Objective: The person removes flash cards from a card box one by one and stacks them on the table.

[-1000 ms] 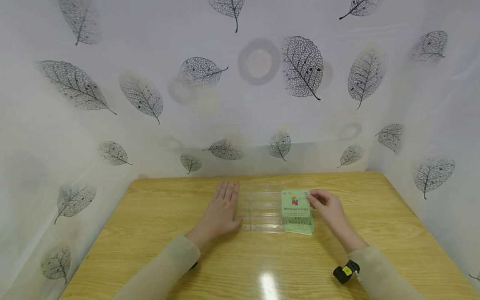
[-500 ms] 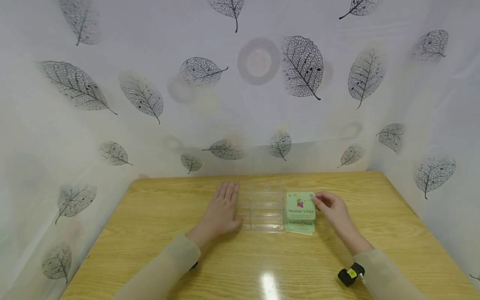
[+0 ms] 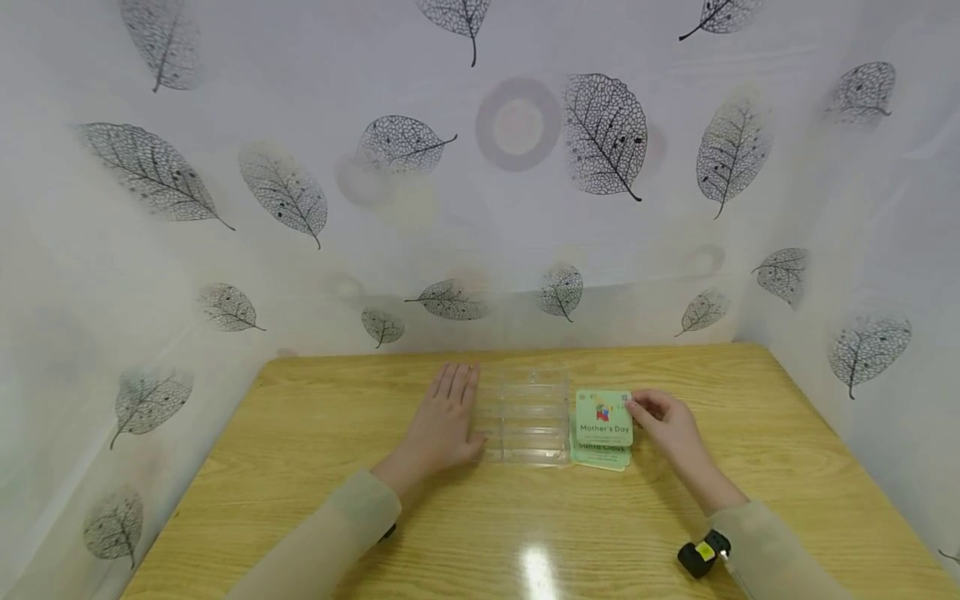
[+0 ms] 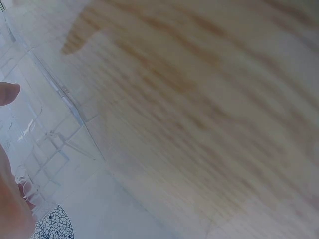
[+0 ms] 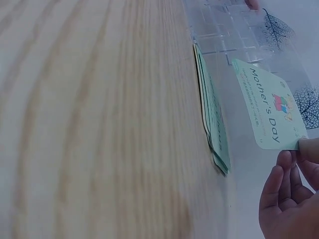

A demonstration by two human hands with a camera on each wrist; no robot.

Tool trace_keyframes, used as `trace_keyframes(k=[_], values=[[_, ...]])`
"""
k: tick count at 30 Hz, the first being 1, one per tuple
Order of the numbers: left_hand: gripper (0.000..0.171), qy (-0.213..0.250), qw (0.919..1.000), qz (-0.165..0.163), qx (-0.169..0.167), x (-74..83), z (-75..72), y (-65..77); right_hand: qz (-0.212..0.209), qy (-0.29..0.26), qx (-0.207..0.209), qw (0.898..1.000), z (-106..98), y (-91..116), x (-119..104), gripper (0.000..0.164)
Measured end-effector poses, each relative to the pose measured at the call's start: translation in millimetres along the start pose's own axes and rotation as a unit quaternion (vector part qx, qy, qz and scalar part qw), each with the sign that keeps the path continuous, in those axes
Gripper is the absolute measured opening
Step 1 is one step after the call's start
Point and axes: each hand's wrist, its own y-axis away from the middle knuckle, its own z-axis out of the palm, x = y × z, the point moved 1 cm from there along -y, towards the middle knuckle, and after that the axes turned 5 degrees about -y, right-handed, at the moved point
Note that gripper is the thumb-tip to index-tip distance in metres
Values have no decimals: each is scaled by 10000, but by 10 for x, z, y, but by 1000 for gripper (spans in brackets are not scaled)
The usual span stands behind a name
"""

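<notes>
My right hand (image 3: 663, 417) pinches the upper right corner of a green "Mother's Day" card (image 3: 603, 417). In the right wrist view this card (image 5: 269, 104) is raised above a small stack of green cards (image 5: 212, 109) lying on the table. The top card of that stack (image 3: 602, 457) reads "Santa Claus" and is partly covered by the held card. Just left of the cards lies a clear plastic compartment box (image 3: 534, 417). My left hand (image 3: 446, 421) lies flat with straight fingers over the box's left part, thumb pointing toward the compartments.
The wooden table (image 3: 322, 467) extends around the box and cards. Behind and at both sides stands a white cloth (image 3: 465, 233) printed with dark leaves. A black wrist camera (image 3: 703, 554) sits on my right wrist.
The right hand has moved the "Mother's Day" card slightly right, then toward me, so it covers more of the "Santa Claus" card. The left hand has stayed still.
</notes>
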Motion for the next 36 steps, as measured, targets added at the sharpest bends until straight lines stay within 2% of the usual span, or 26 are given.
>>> trace_keyframes(k=[19, 27, 36], values=[[108, 40, 10000, -15, -80, 0, -9, -7, 23, 324, -63, 9995, 56, 32, 64, 29], [108, 109, 9999, 22, 93, 1, 9, -7, -45, 418, -88, 9991, 49, 32, 75, 25], [108, 99, 9999, 13, 81, 1, 18, -3, -85, 778, 27, 9969, 27, -4, 128, 27]])
